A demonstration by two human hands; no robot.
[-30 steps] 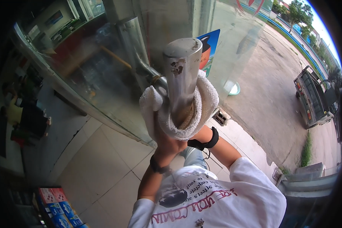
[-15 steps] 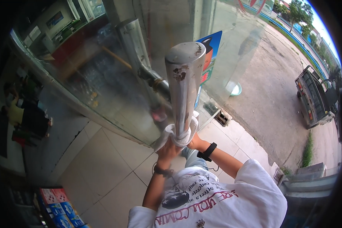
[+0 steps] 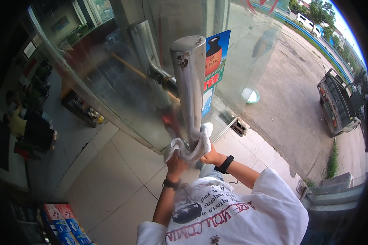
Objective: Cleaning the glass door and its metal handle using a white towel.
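A thick, upright metal door handle (image 3: 189, 77) with rusty spots near its top stands in front of me on a glass door (image 3: 106, 87). Both my hands grip a white cloth (image 3: 198, 148) that loops round the handle's lower part. My left hand (image 3: 176, 166) is closed on the cloth's left end, and my right hand (image 3: 212, 155) is closed on its right end. The handle's lower end is hidden behind cloth and hands. Through the glass shows a second metal handle (image 3: 145, 53), joined to the first by a dark metal connector (image 3: 162, 79).
Outside on the right are a pale basin (image 3: 252, 96) and a parked cargo vehicle (image 3: 337, 104). A colourful poster (image 3: 214, 61) is behind the handle. Two-coloured packages (image 3: 65, 222) lie at lower left. Farther left sits another person (image 3: 26, 124). Beneath me is a tiled floor (image 3: 122, 175).
The glass door has swung slightly, and its handle has shifted left in view, uncovering more of the poster. The cloth now hangs wider and looser around the handle, still between both hands.
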